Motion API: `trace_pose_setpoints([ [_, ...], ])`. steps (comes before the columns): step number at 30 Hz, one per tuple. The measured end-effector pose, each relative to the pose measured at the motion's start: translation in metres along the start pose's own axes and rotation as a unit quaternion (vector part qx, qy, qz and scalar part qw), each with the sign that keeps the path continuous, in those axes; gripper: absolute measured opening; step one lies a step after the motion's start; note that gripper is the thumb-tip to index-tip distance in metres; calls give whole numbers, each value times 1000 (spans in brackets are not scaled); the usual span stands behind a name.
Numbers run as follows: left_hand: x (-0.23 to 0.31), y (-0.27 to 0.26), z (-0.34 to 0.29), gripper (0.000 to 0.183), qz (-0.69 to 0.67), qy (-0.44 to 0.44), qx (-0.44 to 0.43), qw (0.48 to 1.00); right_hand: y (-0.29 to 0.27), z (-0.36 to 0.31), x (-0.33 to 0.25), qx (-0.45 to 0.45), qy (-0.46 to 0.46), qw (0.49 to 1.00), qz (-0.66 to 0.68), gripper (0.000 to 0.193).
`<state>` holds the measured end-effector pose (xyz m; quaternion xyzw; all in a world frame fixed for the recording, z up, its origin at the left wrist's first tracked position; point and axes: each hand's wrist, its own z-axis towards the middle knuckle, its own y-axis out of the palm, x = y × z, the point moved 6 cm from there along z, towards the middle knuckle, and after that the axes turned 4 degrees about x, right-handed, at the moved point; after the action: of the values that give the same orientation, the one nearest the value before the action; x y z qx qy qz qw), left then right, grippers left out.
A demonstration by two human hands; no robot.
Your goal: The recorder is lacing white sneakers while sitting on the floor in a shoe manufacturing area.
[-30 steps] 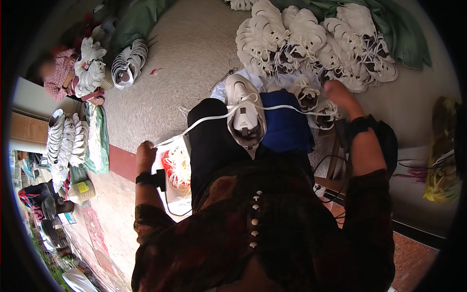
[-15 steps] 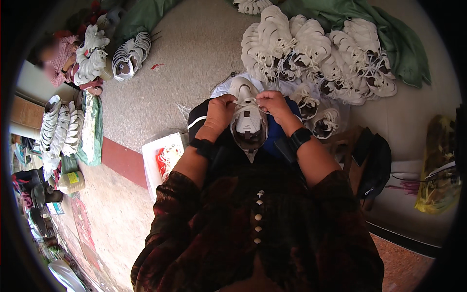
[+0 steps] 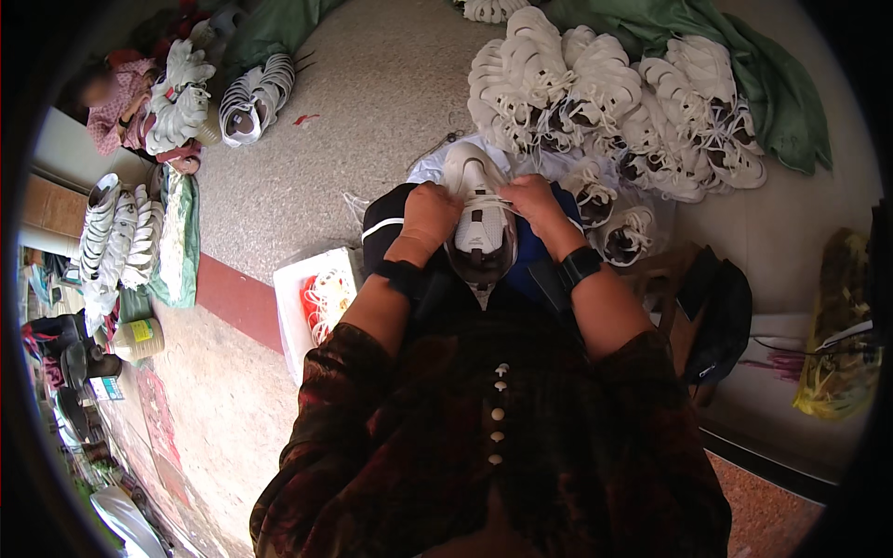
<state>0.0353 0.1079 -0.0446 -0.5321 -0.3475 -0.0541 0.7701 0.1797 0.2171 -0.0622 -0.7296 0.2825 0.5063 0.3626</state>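
A white and grey shoe upper (image 3: 479, 240) with a dark inner lining lies on my lap, toe pointing away from me. White shoelace (image 3: 484, 201) crosses its throat below the toe. My left hand (image 3: 432, 214) is closed at the upper's left edge, its fingertips pinching the lace there and partly hidden. On the other side my right hand (image 3: 535, 201) is closed too, pinching the lace beside the right row of eyelets. Both hands touch or nearly touch the upper's sides.
A pile of white shoe uppers (image 3: 549, 84) lies ahead to the right, by green sacking (image 3: 786, 112). A white box (image 3: 290, 321) with laces stands left of my lap. At far left a person (image 3: 121, 107) sits by stacked uppers (image 3: 116, 237). A wooden stool (image 3: 665, 270) is at right.
My hands have drawn the lace down against the throat of the upper, where loose loops showed before. My left hand has shifted slightly right; my right hand rests at the right edge.
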Motion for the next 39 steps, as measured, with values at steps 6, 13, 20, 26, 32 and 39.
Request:
trace_pose_setpoints([
  [6, 9, -7, -2, 25, 49, -17, -19, 998, -3, -6, -4, 40, -131, 972, -193, 26],
  [13, -10, -15, -1, 14, -86, -32, 51, 994, 4, -6, 1, -38, 62, 992, 104, 21],
  [20, -6, -14, 0, 10, -238, -70, 66, 967, 2, -11, -5, -39, 4, 995, 97, 23],
  [26, -14, 19, -7, 14, -440, -257, -103, 854, 0, -10, -1, 6, -2, 997, 72, 18],
  [32, 0, -3, -4, 21, 85, -102, 4, 991, -5, -10, 6, 29, -2, 996, 84, 7],
  [39, -73, -60, -28, 12, -81, -113, 126, 982, -116, -19, 39, 146, -12, 884, 444, 14],
])
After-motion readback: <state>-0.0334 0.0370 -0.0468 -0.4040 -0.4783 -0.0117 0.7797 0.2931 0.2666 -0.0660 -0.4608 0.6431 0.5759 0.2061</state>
